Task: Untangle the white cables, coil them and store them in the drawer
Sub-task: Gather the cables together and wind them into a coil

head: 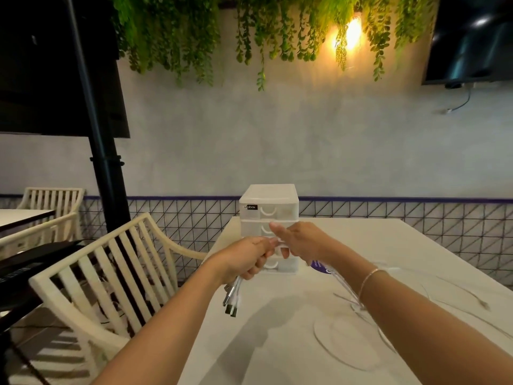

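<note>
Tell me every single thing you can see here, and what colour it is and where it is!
drawer box: one, see-through white, stacked drawers, standing at the table's far edge
white cables: a bunch, white with metal plugs, hanging from the left hand; looser strands lie on the table to the right
table: one, white, in front of the person
purple sticker: one, purple, on the table beside the drawer box
chair: one nearby, cream slatted, left of the table; more behind it
hanging plants: many, green, along the top of the wall
wall lamp: one, glowing yellow, among the plants
screen: one, black, upper right wall
bracelet: one, silver, on the right wrist
left hand: closed on the cable bunch
right hand: pinching cable at the left hand
</note>
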